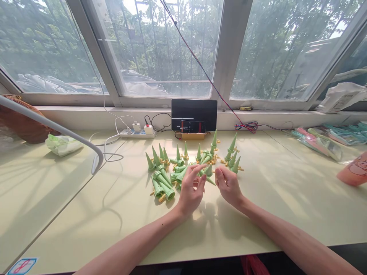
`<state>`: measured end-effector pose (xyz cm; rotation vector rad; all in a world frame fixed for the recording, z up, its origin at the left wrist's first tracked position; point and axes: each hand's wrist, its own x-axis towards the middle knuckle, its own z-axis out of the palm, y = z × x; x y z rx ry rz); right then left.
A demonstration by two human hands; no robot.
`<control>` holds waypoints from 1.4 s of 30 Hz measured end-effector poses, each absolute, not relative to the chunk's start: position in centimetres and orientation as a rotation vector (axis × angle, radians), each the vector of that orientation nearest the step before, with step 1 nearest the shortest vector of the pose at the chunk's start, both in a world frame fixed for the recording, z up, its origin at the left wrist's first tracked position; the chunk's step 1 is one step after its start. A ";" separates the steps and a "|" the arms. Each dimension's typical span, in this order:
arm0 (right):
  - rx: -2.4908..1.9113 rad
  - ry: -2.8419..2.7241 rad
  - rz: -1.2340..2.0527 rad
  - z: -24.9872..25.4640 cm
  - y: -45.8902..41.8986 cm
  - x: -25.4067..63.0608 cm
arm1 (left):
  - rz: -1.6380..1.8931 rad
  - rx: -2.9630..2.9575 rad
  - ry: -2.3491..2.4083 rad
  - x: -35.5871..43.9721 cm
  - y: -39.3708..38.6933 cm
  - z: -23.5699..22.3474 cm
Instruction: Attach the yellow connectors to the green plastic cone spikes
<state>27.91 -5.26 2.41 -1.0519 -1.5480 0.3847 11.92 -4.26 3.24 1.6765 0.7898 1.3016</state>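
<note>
My left hand is curled beside a pile of green plant watering spikes, index finger stretched out. A green spike points out past its thumb and seems to be in its grip, its base hidden by the fingers. My right hand is closed, thumb pressed on the curled index finger; what it pinches, if anything, is hidden. Between the hands a short green cone shows, a small yellow piece at its side reaching toward my right fingers. Several spikes with yellow valves stand upright behind my right hand.
A dark tablet and a phone lean at the window sill. Left of them lies a power strip with white cables. A grey metal bar juts in at left. A pink cup and plastic packets are at right.
</note>
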 end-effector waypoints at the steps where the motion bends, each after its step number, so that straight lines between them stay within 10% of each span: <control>1: -1.050 -1.550 0.376 2.5 -5.3 27.9 | 1.324 1.635 0.825 12.0 -4.3 3.4; 42: -1.025 -1.592 0.408 2.3 -5.1 28.1 | 1.084 1.532 0.821 11.8 -4.8 4.6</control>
